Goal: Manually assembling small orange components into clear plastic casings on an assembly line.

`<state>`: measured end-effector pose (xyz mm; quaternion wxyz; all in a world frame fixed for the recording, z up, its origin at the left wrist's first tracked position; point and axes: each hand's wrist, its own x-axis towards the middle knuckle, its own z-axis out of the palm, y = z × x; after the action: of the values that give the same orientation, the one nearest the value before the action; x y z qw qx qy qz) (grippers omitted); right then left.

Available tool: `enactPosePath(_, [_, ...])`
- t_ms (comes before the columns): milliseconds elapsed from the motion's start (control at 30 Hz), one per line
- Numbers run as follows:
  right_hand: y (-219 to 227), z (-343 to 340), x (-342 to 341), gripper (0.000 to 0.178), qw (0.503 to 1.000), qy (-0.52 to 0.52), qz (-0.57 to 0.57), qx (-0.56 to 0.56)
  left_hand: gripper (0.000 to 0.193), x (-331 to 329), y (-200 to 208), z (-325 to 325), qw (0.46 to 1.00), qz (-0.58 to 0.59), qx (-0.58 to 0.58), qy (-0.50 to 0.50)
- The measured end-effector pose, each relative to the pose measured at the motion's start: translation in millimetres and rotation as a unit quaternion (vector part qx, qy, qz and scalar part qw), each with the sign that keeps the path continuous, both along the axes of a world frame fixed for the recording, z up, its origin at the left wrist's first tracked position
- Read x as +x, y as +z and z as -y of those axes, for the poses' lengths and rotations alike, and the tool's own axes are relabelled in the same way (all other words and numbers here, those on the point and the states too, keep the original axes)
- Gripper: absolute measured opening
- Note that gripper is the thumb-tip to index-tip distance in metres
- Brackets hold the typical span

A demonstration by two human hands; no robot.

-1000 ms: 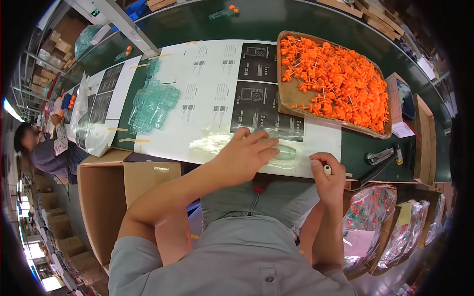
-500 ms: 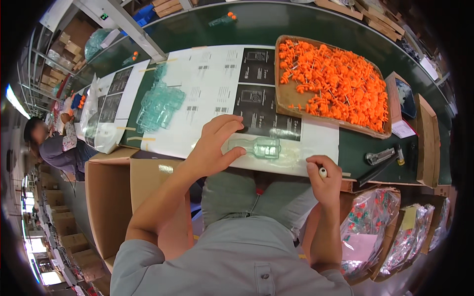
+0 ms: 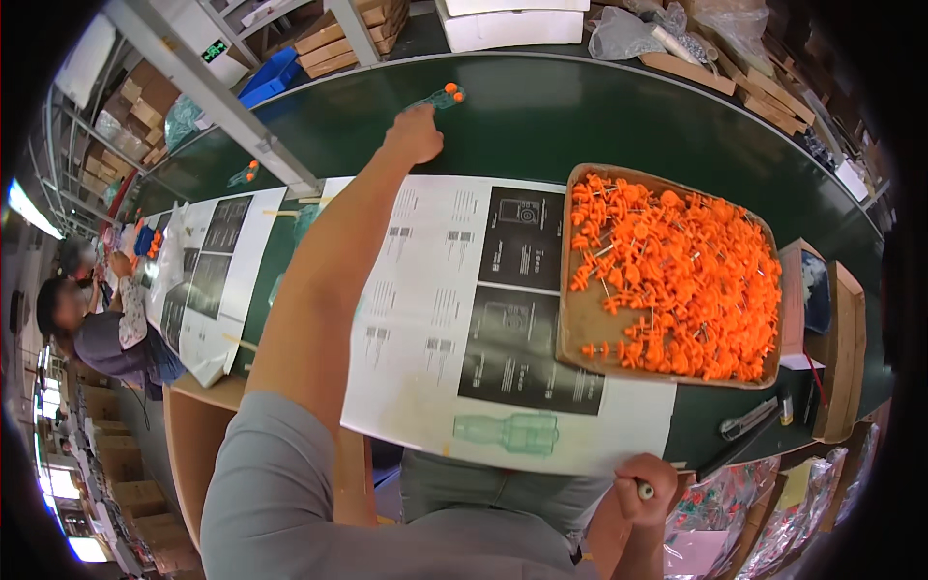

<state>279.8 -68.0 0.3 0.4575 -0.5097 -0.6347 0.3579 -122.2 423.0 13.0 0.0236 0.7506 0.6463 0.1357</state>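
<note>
Our left hand is way out at the translucent green plastic piece with two orange balls on the dark green tabletop, can't tell if we're gripping it. Our right hand is curled round a pale round-ended stick, near a bottle-shaped translucent green shell.

The print is too small to read. On the white sheet along the near edge of the counter, 2 black panels carry pale lettering and a device drawing each; the white part bears small dark text and square codes. Toward the counter's left end, another sheet has similar panels. Beyond the far left edge is a green pictogram sign.
</note>
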Motion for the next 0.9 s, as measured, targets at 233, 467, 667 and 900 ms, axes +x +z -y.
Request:
enactPosePath(233, [-12, 0, 1, 0.008, 0.996, -0.076, -0.019, -0.033, 0.043, -48, -30, -95, 0.989, 0.113, 0.054, 0.084])
enactPosePath(467, [-9, -3, -6, 0.006, 0.997, -0.08, 0.02, 0.006, 0.046, -66, -12, -29, 0.988, 0.109, -0.007, -0.106])
enactPosePath(667, [-7, 4, -13, 0.005, 0.994, -0.104, 0.013, 0.008, 0.051, -64, -4, 28, 0.991, 0.042, -0.071, -0.106])
enactPosePath(900, [58, -59, -33, 0.013, 0.986, -0.095, 0.126, -0.058, 0.05, -12, 44, 161, 0.966, 0.108, 0.102, -0.212])
